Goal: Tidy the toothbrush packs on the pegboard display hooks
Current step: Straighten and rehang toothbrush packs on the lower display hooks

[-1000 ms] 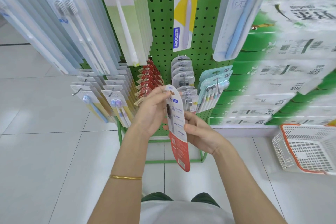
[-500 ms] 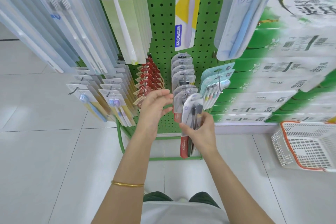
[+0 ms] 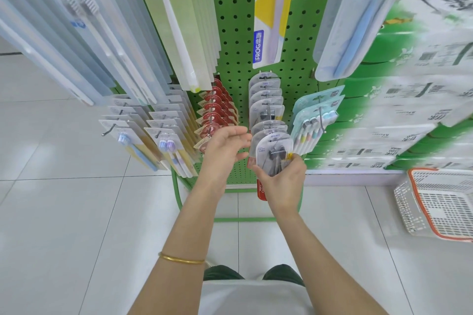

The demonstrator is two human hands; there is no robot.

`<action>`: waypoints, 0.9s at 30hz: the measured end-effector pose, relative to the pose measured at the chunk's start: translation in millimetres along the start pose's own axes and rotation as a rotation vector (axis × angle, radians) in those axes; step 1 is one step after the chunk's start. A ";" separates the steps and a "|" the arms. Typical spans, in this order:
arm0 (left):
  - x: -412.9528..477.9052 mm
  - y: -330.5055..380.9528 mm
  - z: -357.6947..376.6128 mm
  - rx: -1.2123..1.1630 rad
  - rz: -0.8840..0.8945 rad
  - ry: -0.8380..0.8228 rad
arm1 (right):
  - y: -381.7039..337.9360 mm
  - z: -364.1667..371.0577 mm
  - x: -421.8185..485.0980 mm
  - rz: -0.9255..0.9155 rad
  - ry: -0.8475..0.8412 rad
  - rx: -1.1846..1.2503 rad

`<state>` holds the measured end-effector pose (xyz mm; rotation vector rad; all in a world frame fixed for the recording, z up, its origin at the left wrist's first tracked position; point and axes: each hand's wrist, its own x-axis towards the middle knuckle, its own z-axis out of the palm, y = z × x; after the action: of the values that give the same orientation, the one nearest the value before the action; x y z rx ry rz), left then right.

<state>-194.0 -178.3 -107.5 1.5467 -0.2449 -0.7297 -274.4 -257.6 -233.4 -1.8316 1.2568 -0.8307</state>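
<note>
**Restocking the aisle:** A person tidies stock low on a green pegboard (image 3: 302, 33). The right hand (image 3: 284, 184) grips a grey toothbrush pack (image 3: 268, 146) at the front of the hook (image 3: 269, 110) in the pegboard's lower middle, with fingers and thumb closed round the pack's lower half. It cannot be told whether the hang-hole is fully seated on the wire. The left hand (image 3: 225, 151) hovers just beside the pack, toward the pegboard's left. Its fingers are loose and spread, holding nothing, close to the row of red packs (image 3: 217, 110).

The pack looks light: thin card backing under a clear, slick plastic shell that would likely flex or crease if squeezed. The stiffer card edges, or the top by the hang-hole, appear the safer hold for steering it along the wire.

Room is tight. Pastel-brush packs (image 3: 314, 120) crowd the pegboard's lower right and the red row its lower left, while long packs (image 3: 271, 20) hang from the upper pegboard. Open space lies only outward, away from the pegboard, over the tiled floor (image 3: 64, 212). A white basket (image 3: 403, 204) sits there, off to the pegboard's right.
</note>
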 end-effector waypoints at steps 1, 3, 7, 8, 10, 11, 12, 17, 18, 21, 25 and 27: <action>0.5 0.4 0.1 0.005 0.000 -0.003 | -1.1 1.2 0.5 -0.007 0.009 -0.003; 1.9 1.2 -0.1 0.010 0.000 -0.008 | -3.3 3.8 1.8 -0.017 0.020 -0.015; 4.1 2.3 -1.0 0.014 -0.006 -0.017 | -3.6 8.1 3.3 -0.010 0.032 -0.022; 4.8 2.4 -1.3 0.016 -0.006 -0.019 | -3.4 9.2 3.4 -0.009 0.029 -0.021; 5.6 2.6 -1.7 0.021 -0.004 -0.022 | -3.9 11.8 4.3 0.005 0.018 -0.007; 5.7 2.7 -2.0 0.023 -0.003 -0.022 | -4.4 13.4 5.8 0.012 0.015 -0.002; 5.9 2.5 -2.1 0.025 -0.003 -0.022 | -5.3 14.8 7.5 0.014 0.016 -0.001; 6.6 2.0 -1.8 0.034 0.003 -0.020 | -8.9 20.9 18.0 0.002 0.036 -0.023; 6.8 2.2 -1.6 0.034 0.006 -0.021 | -9.0 22.5 19.7 -0.004 0.039 -0.030; 6.5 3.2 -0.2 0.035 0.013 -0.023 | -10.9 27.1 22.5 -0.005 0.025 -0.038; 9.1 1.8 1.5 0.087 0.049 -0.011 | -12.9 26.7 23.4 0.013 -0.003 -0.060; 12.1 1.4 2.2 0.133 0.072 -0.001 | -11.8 24.0 22.4 0.026 -0.016 -0.105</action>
<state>-185.6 -187.1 -109.6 1.6551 -0.3542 -0.6682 -242.1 -270.7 -233.3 -1.8968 1.3338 -0.7475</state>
